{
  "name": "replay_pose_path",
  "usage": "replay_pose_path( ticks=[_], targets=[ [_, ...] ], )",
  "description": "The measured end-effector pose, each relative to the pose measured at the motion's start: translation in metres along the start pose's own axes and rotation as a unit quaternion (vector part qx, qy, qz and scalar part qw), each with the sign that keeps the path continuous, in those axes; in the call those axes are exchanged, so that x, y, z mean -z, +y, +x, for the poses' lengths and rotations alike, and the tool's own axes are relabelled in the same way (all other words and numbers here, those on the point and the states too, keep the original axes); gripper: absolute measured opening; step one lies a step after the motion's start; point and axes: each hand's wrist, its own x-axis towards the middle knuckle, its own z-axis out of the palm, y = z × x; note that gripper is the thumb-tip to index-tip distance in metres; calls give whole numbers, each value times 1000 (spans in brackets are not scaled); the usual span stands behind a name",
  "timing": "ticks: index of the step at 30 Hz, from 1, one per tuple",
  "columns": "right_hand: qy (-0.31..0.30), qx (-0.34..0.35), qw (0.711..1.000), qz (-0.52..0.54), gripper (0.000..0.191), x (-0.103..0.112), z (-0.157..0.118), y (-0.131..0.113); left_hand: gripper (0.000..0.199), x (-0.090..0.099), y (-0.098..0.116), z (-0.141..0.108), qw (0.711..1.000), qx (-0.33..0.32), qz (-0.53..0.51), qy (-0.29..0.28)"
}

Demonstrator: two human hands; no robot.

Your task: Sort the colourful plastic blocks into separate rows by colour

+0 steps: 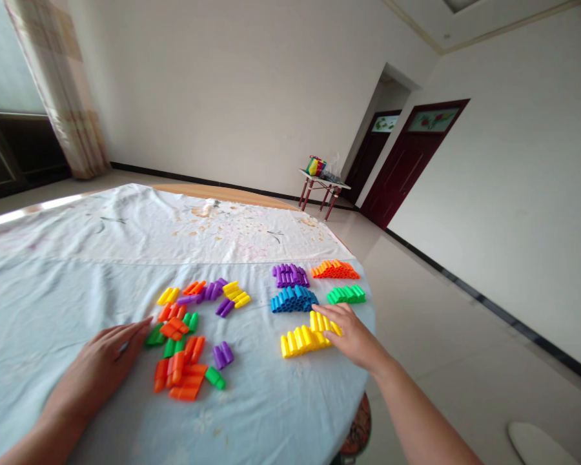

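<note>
My right hand is closed at the right end of the stacked yellow pieces, its fingers around yellow pieces on the upper row. Behind that stack are a blue stack and a purple stack. An orange stack and a green row lie to their right. Flat on the cloth, my left hand has its fingers stretched beside a loose group of orange pieces, green pieces, purple pieces and yellow pieces.
A light blue cloth and a white floral cloth cover the round table. Under its right edge a stool shows partly. Farther back, a small table holds bags, near dark red doors.
</note>
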Motion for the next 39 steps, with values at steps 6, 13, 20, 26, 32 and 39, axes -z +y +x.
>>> replay_pose_path(
  ticks=[6, 13, 20, 26, 32, 39],
  targets=[
    [-68, -5, 998, -11, 60, -4, -2, 9, 64, 2, 2, -2, 1000, -5, 8, -9],
    [-81, 3, 997, 1, 61, -12, -5, 17, 62, 1, -2, -1, 1000, -13, 22, -13],
    [0, 42, 999, 4, 50, -10, -9, 4, 58, -1, -1, -1, 1000, -19, 24, 5],
    [51, 121, 988, 77, 39, -34, -12, -43, 54, 6, 11, -6, 999, -28, 20, 24],
    [11, 175, 970, 167, 41, -85, -15, -90, 53, 5, 13, -8, 999, -28, 23, 35],
    [19, 139, 977, 163, 46, -133, -8, -104, 53, 3, 12, -9, 999, -24, 15, 46]
  ],
)
